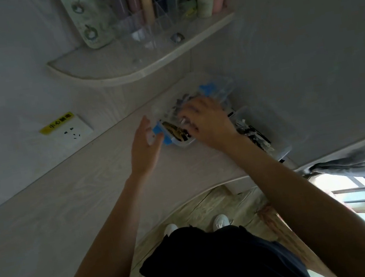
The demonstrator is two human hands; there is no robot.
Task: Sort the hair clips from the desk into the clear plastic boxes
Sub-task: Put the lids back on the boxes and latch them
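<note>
A clear plastic box [183, 143] with blue latches [158, 130] sits on the pale desk [72, 205] near the wall, holding dark and patterned hair clips [175, 131]. My left hand [145, 144] rests against the box's left end by a blue latch, fingers apart. My right hand [205, 122] reaches into the box from above, fingers curled among the clips; what it grips is hidden. The box's lid [219, 89] lies open behind. A second clear box [272, 133] with dark clips [256, 135] stands to the right.
A curved wall shelf [117, 69] above the desk carries a clear organiser with bottles and tubes. A wall socket [71, 131] with a yellow label sits left of the boxes. The desk's front edge curves near my legs; a window and grey curtain [362, 166] are at the right.
</note>
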